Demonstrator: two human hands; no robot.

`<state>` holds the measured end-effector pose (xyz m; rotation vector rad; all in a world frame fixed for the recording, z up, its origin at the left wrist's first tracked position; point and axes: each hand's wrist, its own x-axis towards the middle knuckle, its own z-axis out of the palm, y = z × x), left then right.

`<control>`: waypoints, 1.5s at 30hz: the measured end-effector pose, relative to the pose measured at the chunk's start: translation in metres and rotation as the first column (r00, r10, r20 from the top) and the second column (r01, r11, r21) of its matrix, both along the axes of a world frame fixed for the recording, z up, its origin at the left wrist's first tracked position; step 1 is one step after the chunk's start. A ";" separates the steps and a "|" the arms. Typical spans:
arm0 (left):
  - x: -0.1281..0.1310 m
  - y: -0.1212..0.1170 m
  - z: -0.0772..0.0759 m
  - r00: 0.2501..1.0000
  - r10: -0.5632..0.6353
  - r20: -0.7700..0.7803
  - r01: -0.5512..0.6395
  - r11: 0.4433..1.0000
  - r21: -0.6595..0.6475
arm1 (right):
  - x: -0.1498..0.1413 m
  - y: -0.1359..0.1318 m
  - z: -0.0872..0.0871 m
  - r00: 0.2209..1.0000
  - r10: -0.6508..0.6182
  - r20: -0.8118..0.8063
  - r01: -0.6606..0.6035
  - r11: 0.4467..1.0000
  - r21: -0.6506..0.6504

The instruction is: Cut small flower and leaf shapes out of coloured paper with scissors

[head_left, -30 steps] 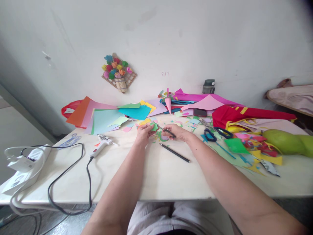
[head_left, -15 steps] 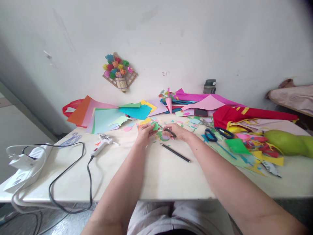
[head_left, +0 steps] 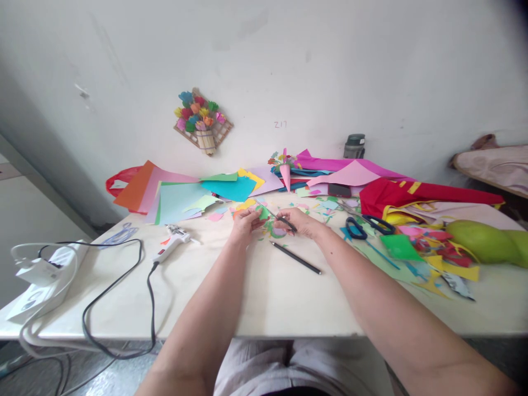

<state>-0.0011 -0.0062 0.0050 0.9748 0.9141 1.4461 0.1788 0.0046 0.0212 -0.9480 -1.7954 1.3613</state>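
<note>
Between the fingertips of my left hand (head_left: 247, 221) is a small piece of green paper (head_left: 262, 212). My right hand (head_left: 300, 222) is closed round the dark handles of a pair of scissors (head_left: 272, 213), whose blades point up and left, close by the green paper. Whether the blades touch the paper I cannot tell. Small paper scraps (head_left: 305, 208) in many colours lie behind and under both hands. A black pencil-like stick (head_left: 295, 257) lies slanted on the table (head_left: 289, 308) in front of them.
On the left lie a white glue gun (head_left: 170, 248), its black cord and a power strip (head_left: 66, 275). Coloured paper sheets (head_left: 181, 198) line the back. Navy-handled scissors (head_left: 355, 227), a green packet (head_left: 400, 247) and red cloth (head_left: 412, 193) are on the right. A pink paper cone (head_left: 285, 177) holds paper flowers.
Almost nothing differs. Both hands keep their places, with the paper and scissors held as before; the whole view has shifted very slightly.
</note>
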 end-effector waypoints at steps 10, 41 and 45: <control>-0.001 0.000 0.001 1.000 0.020 -0.024 -0.020 1.000 -0.017 | 0.000 0.002 -0.001 1.000 -0.013 0.019 0.012 1.000 0.029; 0.004 -0.001 -0.001 0.930 -0.193 -0.313 0.194 0.981 -0.027 | -0.004 0.004 0.002 0.938 -0.234 -0.255 0.244 0.970 0.006; 0.006 0.000 -0.002 0.952 -0.182 -0.246 0.180 0.983 -0.029 | -0.009 0.005 0.000 0.908 -0.297 -0.295 0.305 0.952 -0.020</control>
